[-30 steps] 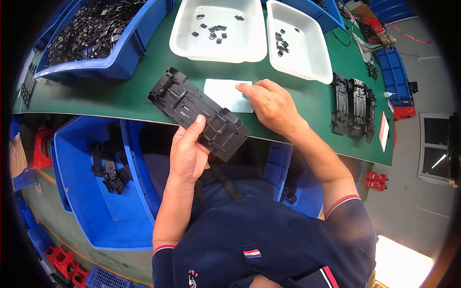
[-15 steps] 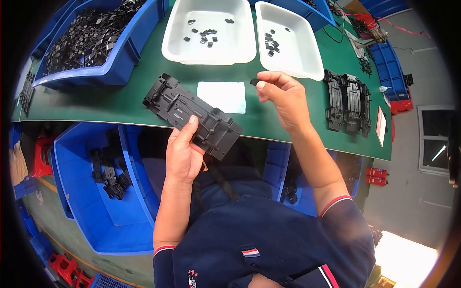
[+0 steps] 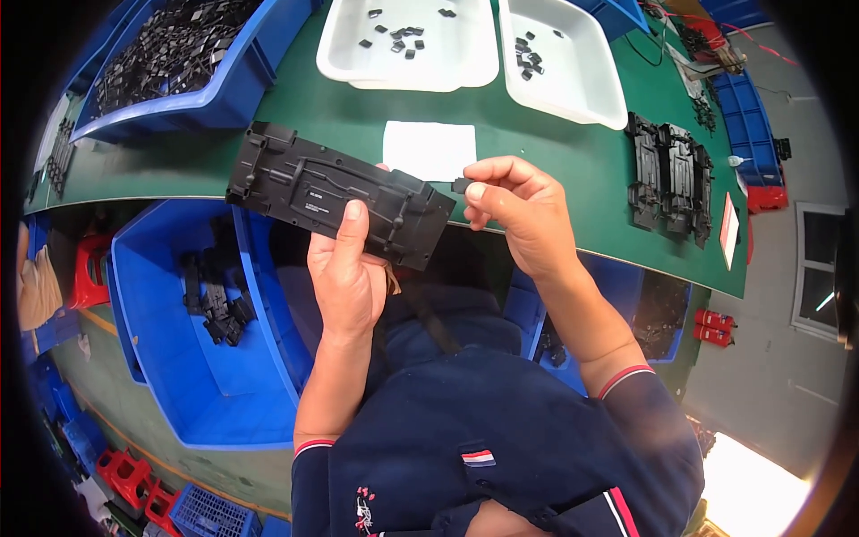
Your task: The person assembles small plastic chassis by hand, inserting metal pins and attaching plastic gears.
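My left hand [image 3: 344, 273] grips a long black plastic toy-car chassis [image 3: 331, 192], thumb on its face and fingers hidden underneath. Raised moulded ribs run along the chassis, which lies slanted over the table's front edge. Between thumb and forefinger of my right hand [image 3: 528, 210] is a small black plastic piece [image 3: 461, 185]. The piece is close to the right end of the chassis, with a narrow gap between them. A white sheet of paper [image 3: 429, 148] lies on the table just behind.
Two white trays [image 3: 412, 85] [image 3: 604, 115] at the back hold small black pieces. A blue bin [image 3: 228, 103] full of black parts stands at left. More chassis [image 3: 678, 174] lie on the green table [image 3: 573, 161] at right. Below it, a blue crate [image 3: 206, 394] contains black parts.
The chassis has turned flatter, its right end rising. My right hand has come down and nearer to that end with the small piece. The whole view has shifted slightly.
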Motion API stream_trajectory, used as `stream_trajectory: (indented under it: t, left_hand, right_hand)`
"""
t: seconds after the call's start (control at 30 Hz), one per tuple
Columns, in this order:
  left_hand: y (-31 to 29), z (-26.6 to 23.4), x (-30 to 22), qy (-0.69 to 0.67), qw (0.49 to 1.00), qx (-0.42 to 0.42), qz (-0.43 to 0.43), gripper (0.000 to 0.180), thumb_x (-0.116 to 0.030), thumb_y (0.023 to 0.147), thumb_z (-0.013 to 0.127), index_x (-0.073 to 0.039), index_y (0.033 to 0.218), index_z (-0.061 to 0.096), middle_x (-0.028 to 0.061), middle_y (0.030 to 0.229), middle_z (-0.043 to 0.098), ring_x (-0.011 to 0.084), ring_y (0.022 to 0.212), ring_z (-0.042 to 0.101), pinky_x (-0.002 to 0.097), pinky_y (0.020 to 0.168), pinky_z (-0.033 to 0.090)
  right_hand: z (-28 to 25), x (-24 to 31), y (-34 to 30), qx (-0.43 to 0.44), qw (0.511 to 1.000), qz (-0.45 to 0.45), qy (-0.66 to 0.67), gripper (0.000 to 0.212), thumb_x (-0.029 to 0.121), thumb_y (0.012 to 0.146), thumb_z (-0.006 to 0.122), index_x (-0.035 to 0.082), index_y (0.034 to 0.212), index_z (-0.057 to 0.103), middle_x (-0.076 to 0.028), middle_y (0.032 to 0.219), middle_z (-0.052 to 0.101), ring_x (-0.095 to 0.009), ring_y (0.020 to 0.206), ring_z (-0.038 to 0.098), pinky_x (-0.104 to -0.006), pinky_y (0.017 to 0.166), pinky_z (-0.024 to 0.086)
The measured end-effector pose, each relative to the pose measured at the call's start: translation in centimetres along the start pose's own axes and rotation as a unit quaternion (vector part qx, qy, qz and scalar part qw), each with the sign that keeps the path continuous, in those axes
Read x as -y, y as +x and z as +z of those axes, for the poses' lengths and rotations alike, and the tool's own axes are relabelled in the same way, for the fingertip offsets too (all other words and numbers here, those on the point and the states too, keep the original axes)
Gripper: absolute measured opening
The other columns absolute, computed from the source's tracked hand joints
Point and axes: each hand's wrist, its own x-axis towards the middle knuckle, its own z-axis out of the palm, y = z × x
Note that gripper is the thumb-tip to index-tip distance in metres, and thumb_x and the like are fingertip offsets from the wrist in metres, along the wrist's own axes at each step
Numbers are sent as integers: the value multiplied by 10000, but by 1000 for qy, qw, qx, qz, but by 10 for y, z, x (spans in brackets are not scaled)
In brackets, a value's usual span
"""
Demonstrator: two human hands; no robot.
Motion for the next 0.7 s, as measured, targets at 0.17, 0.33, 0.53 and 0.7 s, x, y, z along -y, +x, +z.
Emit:
stream_trajectory:
  t: [0.17,0.33,0.53,0.7]
  left_hand:
    - [-4,2,2,21,997,8,69,385,-141,968,496,0,1321,436,153,1284,522,246,1156,526,407,1016,412]
    - [-8,2,3,45,994,15,96,394,-119,970,481,4,1339,417,161,1294,514,245,1163,522,401,1021,407]
    - [-13,4,6,113,981,42,150,402,-111,972,468,12,1349,402,170,1305,501,248,1193,502,402,1031,397]
    - [-12,9,7,165,963,41,208,290,-102,975,484,48,1216,542,146,1222,580,170,1074,559,308,931,442]
  right_hand:
    - [7,-10,-5,-3,998,-53,-46,167,14,831,648,-32,989,621,-75,796,645,-132,682,635,-257,644,532]
    - [15,-17,-7,-11,998,-59,-18,151,-9,825,646,-33,971,615,-90,800,649,-136,693,637,-265,659,538]
    - [18,-20,-3,-18,998,-63,-14,122,-37,813,641,-28,930,606,-96,795,650,-137,695,632,-268,668,535]
    - [20,-22,-2,-27,997,-68,-24,114,-44,810,637,-25,916,600,-95,792,650,-130,693,624,-264,671,532]
